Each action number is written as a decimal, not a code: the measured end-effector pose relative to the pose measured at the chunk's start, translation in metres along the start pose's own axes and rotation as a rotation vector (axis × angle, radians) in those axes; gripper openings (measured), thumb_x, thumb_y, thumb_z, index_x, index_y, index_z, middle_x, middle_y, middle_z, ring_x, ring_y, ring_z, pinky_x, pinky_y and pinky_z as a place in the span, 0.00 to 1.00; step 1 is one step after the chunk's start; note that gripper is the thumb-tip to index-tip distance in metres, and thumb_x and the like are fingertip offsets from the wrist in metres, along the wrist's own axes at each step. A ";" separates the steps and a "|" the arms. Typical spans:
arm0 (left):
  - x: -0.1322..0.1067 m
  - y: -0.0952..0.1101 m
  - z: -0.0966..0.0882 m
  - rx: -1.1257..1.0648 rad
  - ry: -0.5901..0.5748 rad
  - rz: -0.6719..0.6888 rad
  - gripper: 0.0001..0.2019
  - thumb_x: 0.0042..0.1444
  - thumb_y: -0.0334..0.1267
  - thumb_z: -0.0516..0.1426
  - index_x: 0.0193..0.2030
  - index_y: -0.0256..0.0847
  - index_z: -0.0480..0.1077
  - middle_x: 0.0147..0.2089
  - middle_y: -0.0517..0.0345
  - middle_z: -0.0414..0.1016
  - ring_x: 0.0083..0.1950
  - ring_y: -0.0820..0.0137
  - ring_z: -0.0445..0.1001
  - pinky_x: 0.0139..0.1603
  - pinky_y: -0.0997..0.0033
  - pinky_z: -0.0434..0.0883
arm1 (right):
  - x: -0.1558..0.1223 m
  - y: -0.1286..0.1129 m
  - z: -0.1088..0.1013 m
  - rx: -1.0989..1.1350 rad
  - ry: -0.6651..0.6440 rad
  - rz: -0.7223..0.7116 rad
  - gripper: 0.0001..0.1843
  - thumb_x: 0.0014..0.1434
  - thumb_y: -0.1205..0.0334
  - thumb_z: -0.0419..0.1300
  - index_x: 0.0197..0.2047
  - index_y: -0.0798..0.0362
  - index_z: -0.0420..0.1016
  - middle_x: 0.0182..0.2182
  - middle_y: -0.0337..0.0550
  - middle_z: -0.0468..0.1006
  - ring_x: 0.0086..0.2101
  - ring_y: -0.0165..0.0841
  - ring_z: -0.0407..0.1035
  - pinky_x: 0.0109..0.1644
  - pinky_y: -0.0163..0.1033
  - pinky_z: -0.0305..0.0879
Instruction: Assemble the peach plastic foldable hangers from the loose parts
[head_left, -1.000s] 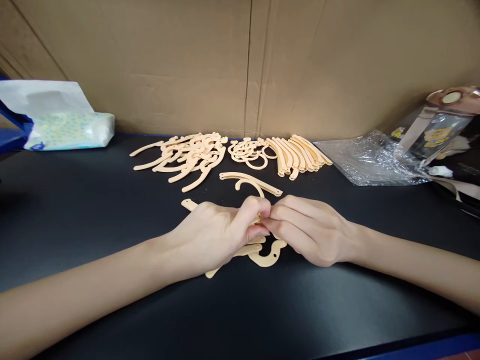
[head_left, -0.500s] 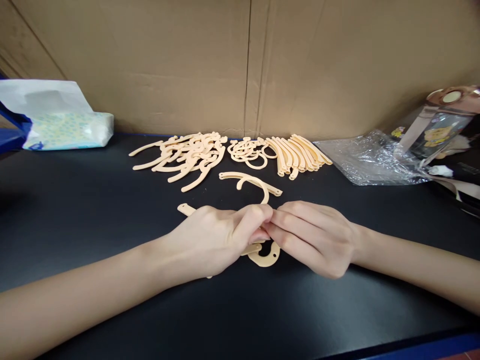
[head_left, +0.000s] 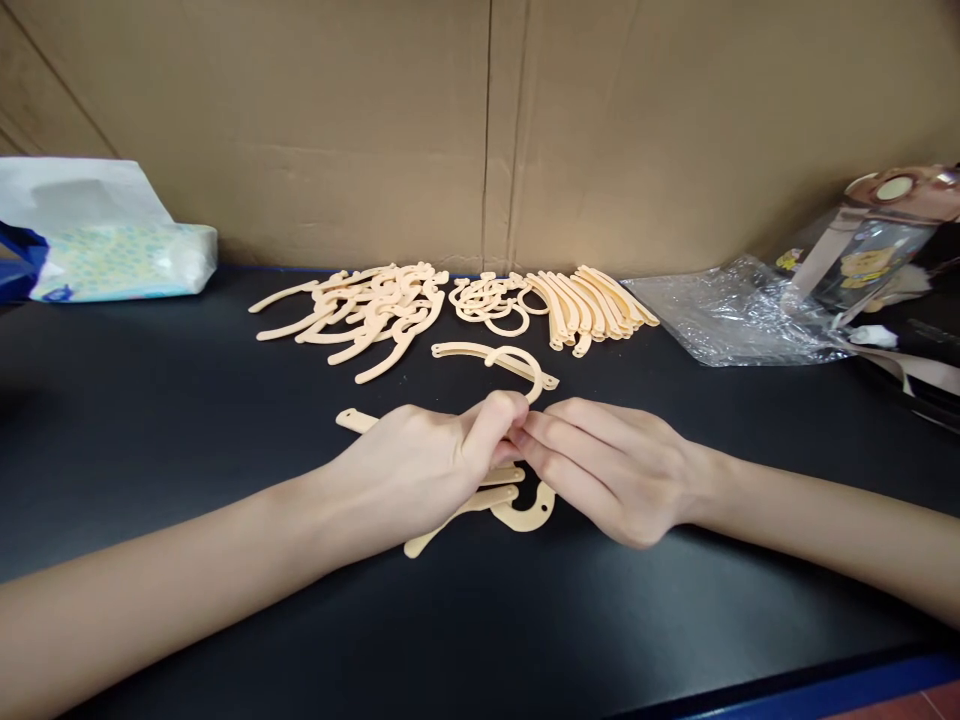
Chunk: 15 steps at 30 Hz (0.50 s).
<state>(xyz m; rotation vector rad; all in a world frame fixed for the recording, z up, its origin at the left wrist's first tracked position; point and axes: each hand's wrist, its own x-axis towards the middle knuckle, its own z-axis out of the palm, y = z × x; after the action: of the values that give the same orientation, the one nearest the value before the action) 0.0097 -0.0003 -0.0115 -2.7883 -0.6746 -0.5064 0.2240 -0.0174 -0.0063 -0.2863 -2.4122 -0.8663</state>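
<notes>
My left hand (head_left: 427, 460) is closed with thumb and fingers bent around a cream plastic hanger arm (head_left: 354, 420), whose holed end sticks out to the left. Fingertip to fingertip with it, my right hand (head_left: 615, 465) pinches at the base of a cream hanger hook (head_left: 537, 378), its curve rising above both hands. The joint between the parts is hidden by my fingers. Below my hands, a curved hanger piece with a hole (head_left: 525, 518) and a flat hanger arm (head_left: 450, 523) show. Just behind the hook, another hanger arm (head_left: 469, 350) lies on the black table (head_left: 480, 630).
At the back lie a heap of curved hanger pieces (head_left: 375, 315), a small pile of hooks (head_left: 491, 300) and a row of hanger arms (head_left: 589, 308). A tissue pack (head_left: 124, 260) is left; a clear plastic bag (head_left: 739, 315) and a bottle (head_left: 874, 250) are right.
Both hands have shifted slightly left, still together. The hook has tilted a little to the right. More of the flat hanger arm below my left hand shows.
</notes>
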 end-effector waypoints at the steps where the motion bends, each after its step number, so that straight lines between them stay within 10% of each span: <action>1: 0.001 0.000 0.000 -0.001 -0.012 0.004 0.05 0.68 0.33 0.40 0.45 0.39 0.53 0.21 0.71 0.65 0.10 0.76 0.59 0.14 0.78 0.50 | 0.000 0.000 0.000 -0.012 -0.009 0.000 0.13 0.62 0.73 0.54 0.27 0.57 0.74 0.23 0.45 0.76 0.26 0.33 0.71 0.32 0.38 0.72; 8: 0.002 -0.001 0.002 -0.016 -0.082 -0.011 0.03 0.65 0.31 0.42 0.43 0.42 0.51 0.20 0.71 0.65 0.10 0.74 0.59 0.14 0.77 0.47 | 0.002 -0.003 0.002 -0.004 -0.018 -0.031 0.12 0.61 0.74 0.55 0.27 0.57 0.72 0.22 0.45 0.76 0.25 0.33 0.69 0.33 0.39 0.71; 15: 0.004 0.000 -0.001 -0.013 0.106 -0.074 0.06 0.67 0.38 0.43 0.42 0.40 0.54 0.22 0.68 0.67 0.13 0.76 0.62 0.16 0.78 0.51 | 0.001 0.001 0.002 0.005 -0.031 0.138 0.10 0.64 0.71 0.54 0.33 0.59 0.75 0.30 0.45 0.80 0.31 0.32 0.71 0.34 0.35 0.71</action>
<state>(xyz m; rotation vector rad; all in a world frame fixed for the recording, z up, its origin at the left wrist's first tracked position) 0.0127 0.0014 -0.0085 -2.7336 -0.7551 -0.6695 0.2227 -0.0154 -0.0071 -0.4614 -2.3910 -0.7992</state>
